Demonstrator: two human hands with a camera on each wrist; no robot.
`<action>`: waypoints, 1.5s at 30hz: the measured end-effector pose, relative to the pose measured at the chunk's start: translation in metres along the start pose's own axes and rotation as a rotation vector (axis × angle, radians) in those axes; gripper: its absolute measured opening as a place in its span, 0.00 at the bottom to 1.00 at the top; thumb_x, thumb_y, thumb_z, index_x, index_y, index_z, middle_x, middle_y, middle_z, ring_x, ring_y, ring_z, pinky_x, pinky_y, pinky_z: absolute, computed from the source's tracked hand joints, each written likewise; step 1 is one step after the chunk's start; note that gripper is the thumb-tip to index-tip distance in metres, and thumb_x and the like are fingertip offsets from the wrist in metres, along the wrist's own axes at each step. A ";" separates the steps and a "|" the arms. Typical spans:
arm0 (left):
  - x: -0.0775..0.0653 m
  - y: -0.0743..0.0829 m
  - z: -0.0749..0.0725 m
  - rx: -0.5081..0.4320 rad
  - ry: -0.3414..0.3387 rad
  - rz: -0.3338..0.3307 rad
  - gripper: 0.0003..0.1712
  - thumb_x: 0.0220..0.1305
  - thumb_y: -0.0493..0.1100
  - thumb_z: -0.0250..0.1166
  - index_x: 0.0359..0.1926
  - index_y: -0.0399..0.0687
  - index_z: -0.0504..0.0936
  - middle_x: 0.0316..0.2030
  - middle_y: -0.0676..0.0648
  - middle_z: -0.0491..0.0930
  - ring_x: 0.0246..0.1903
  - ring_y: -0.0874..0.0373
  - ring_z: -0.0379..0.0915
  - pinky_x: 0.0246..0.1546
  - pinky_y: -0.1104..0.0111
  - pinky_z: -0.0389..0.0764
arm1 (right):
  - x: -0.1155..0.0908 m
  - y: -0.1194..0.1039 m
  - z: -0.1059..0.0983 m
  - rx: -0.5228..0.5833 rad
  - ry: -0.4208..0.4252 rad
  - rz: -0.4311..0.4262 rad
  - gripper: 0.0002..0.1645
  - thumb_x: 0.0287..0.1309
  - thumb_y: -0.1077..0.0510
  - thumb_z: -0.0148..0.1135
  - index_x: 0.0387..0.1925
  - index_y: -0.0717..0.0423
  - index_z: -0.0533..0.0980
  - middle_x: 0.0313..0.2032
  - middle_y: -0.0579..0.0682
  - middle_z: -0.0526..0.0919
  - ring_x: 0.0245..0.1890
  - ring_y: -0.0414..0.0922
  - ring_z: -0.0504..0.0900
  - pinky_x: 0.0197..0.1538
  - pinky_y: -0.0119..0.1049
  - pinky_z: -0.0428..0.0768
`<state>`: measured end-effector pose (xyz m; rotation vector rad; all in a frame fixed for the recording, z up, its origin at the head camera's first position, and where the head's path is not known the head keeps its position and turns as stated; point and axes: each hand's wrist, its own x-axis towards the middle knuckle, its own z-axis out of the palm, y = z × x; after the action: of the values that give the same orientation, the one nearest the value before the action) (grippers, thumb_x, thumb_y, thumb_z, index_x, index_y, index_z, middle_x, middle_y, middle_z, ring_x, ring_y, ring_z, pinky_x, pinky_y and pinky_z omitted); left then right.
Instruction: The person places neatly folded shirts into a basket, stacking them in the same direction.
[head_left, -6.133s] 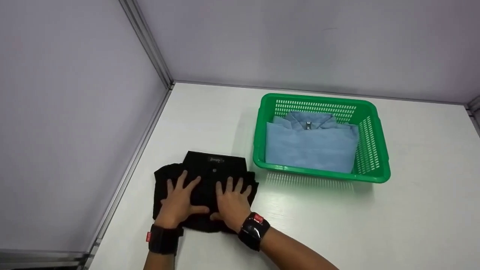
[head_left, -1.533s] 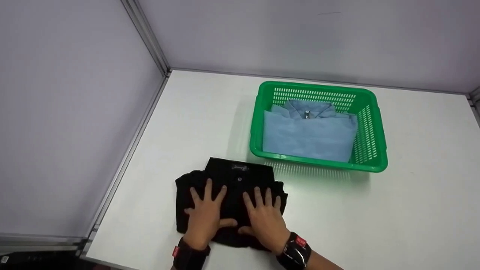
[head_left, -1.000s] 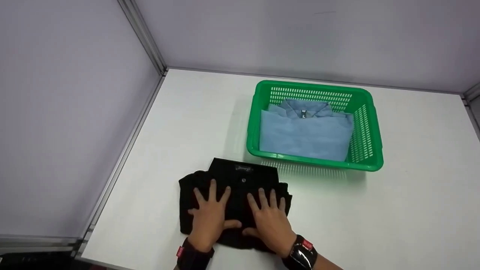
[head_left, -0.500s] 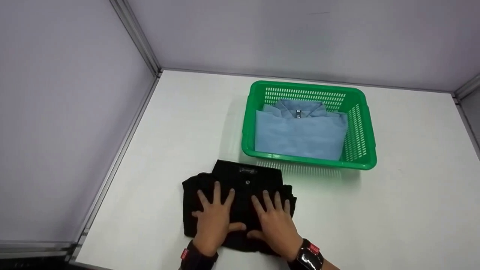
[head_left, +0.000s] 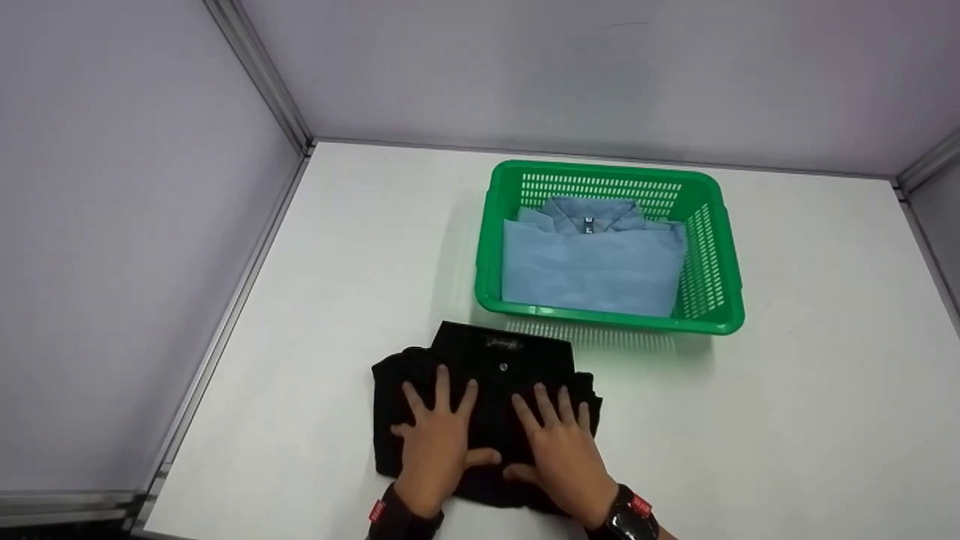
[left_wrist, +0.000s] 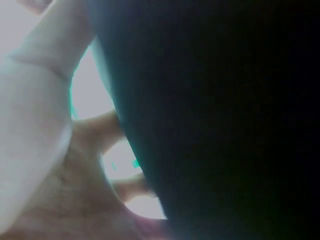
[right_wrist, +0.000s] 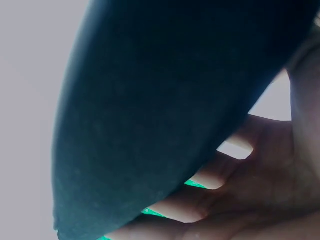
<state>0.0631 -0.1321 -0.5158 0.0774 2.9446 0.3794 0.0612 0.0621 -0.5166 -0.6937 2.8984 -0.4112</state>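
A: Where does the folded black cloth garment (head_left: 491, 420) lie?

B: On the smooth white surface (head_left: 825, 315), under both hands. The left grip (head_left: 437, 446) rests on its left half, the right grip (head_left: 566, 457) on its right half, and a strip of the dark cloth shows between them.

A: Is either one clenched?

B: Neither; both are released (bare hands, laid palm down), their fingers spread and fairly straight. The left fingers fan wider than the right ones, and the two thumbs point inward, near each other but apart.

A: How are they angled?

B: The left one reaches almost straight forward, while the right one slants forward and to the left. A black wristband (head_left: 405, 517) with a small red tag (head_left: 377, 510) wraps the left wrist, and a glossy black wristband (head_left: 631, 523) the right.

A: And past the fingertips?

B: The garment's flat top section, with a small round pale button (head_left: 503, 367). In the wrist views, dark cloth hides the finger ends.

A: Beyond that?

B: A green plastic basket (head_left: 607, 319) with slotted walls stands nearby, holding a folded light-blue collared shirt (head_left: 592, 270).
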 end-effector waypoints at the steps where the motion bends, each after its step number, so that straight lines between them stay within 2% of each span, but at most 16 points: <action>1: -0.001 0.001 0.001 0.005 0.003 0.007 0.62 0.38 0.72 0.81 0.75 0.55 0.74 0.79 0.32 0.60 0.69 0.10 0.56 0.40 0.21 0.77 | -0.002 0.001 0.000 0.002 0.003 0.004 0.59 0.47 0.31 0.79 0.75 0.56 0.71 0.72 0.72 0.72 0.67 0.79 0.72 0.61 0.77 0.74; 13: -0.003 0.017 0.006 0.032 0.025 0.069 0.63 0.37 0.75 0.80 0.75 0.56 0.75 0.78 0.32 0.62 0.68 0.10 0.59 0.37 0.23 0.79 | -0.020 0.011 -0.003 0.032 -0.004 0.067 0.58 0.48 0.32 0.80 0.75 0.54 0.71 0.73 0.71 0.71 0.69 0.78 0.71 0.63 0.78 0.73; 20: -0.004 0.023 0.011 0.077 0.065 0.111 0.62 0.38 0.77 0.78 0.74 0.56 0.76 0.76 0.32 0.65 0.67 0.12 0.63 0.36 0.27 0.82 | -0.027 0.016 -0.004 0.027 0.003 0.083 0.57 0.49 0.33 0.80 0.75 0.54 0.71 0.72 0.70 0.72 0.69 0.78 0.72 0.63 0.77 0.73; 33: -0.006 0.040 0.015 0.093 0.042 0.140 0.62 0.39 0.76 0.78 0.75 0.56 0.75 0.77 0.33 0.64 0.68 0.13 0.63 0.37 0.28 0.83 | -0.045 0.026 -0.005 0.103 0.023 0.147 0.56 0.48 0.36 0.82 0.75 0.54 0.72 0.73 0.71 0.70 0.70 0.79 0.69 0.65 0.79 0.70; 39: -0.006 0.047 0.018 0.102 0.059 0.152 0.62 0.39 0.77 0.78 0.75 0.56 0.75 0.77 0.33 0.64 0.67 0.14 0.63 0.38 0.28 0.83 | -0.050 0.032 -0.007 0.101 0.029 0.157 0.56 0.49 0.36 0.82 0.75 0.53 0.71 0.74 0.70 0.70 0.71 0.79 0.69 0.66 0.78 0.70; 45: -0.007 0.052 0.017 0.127 0.042 0.155 0.62 0.41 0.78 0.77 0.75 0.57 0.74 0.77 0.33 0.63 0.68 0.14 0.64 0.38 0.29 0.84 | -0.055 0.035 -0.009 0.105 0.039 0.159 0.56 0.48 0.36 0.82 0.75 0.53 0.72 0.74 0.70 0.70 0.71 0.79 0.69 0.66 0.78 0.69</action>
<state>0.0743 -0.0779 -0.5177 0.3199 3.0109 0.2170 0.0935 0.1195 -0.5146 -0.4406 2.9154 -0.5569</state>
